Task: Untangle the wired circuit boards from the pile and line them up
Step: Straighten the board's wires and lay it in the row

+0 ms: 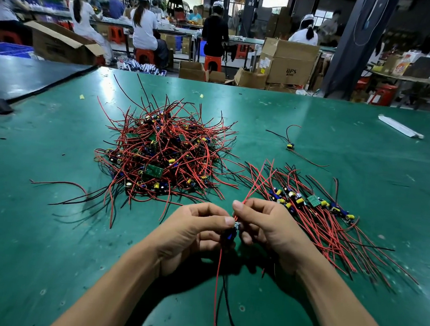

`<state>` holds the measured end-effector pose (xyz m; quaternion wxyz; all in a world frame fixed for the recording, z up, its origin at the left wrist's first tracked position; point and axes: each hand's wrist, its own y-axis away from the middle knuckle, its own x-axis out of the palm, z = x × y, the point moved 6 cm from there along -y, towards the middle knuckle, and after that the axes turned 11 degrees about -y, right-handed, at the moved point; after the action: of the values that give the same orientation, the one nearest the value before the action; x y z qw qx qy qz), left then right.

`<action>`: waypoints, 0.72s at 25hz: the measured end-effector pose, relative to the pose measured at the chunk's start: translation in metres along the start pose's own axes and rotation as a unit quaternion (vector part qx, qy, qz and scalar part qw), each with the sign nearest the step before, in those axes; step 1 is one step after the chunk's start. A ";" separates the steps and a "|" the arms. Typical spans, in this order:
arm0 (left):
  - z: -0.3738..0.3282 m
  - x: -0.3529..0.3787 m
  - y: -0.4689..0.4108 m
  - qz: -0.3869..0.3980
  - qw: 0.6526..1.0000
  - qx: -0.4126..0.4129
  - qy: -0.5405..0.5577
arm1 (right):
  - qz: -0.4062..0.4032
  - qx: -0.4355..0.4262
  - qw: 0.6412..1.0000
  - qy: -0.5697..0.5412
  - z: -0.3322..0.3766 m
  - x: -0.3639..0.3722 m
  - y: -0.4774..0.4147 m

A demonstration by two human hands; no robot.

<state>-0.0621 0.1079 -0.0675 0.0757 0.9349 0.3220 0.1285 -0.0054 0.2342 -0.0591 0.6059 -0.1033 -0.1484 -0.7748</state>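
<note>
Red wires [252, 190] are trailing from the board [231, 233] I am pinching between left hand [192, 233] and right hand [271, 230], above the table [45, 225]; next I am judging placement beside the row [312, 202], clear of the pile [162, 152]

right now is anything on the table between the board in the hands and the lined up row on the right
Nothing visible blocks it. Both hands hold the board just left of the row; only bare green mat and the row's own trailing wires lie between.

Head view, forward-down, close over table [45, 225]
</note>
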 end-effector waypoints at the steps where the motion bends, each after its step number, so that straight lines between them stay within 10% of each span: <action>1: 0.001 -0.001 0.000 -0.006 1.000 0.001 -0.009 | 0.003 -0.009 1.000 0.009 0.001 0.000 -0.001; 18: 0.001 0.001 -0.002 -0.073 0.990 0.069 -0.097 | -0.025 -0.034 0.998 0.056 -0.006 0.008 0.002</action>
<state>-0.0627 0.1102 -0.0687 0.0513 0.9200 0.3884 0.0085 -0.0057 0.2244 -0.0614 0.5895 -0.0764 -0.0905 -0.7990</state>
